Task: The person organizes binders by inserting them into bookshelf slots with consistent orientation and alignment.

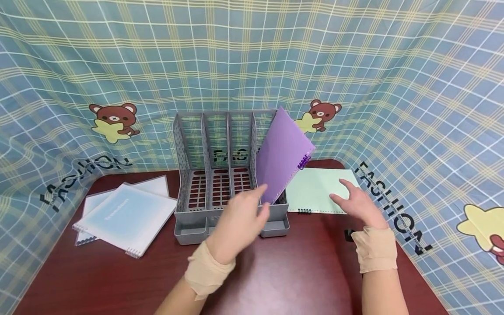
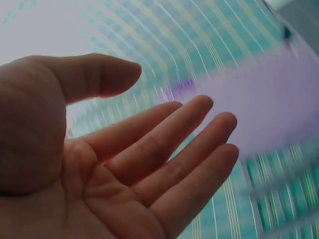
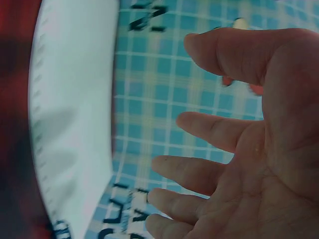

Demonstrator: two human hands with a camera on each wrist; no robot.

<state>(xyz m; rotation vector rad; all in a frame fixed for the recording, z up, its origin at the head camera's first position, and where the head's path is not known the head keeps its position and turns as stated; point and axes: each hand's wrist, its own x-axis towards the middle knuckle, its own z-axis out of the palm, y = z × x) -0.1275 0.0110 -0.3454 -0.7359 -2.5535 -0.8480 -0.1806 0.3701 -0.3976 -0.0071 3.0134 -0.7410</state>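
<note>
Left hand [image 1: 239, 219] is wide near purple notebook [image 1: 281, 151], right hand [image 1: 360, 204] wide near green notebook [image 1: 313, 188]

We see pale glare on the glossy dark-red tabletop [image 1: 289, 267]; the left wrist view washes out at upper left.

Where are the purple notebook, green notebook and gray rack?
Purple notebook [image 1: 280, 153], head view: middle of its cover.
Green notebook [image 1: 315, 190], head view: middle of upper face.
Gray rack [image 1: 182, 157], head view: left side wall.
</note>
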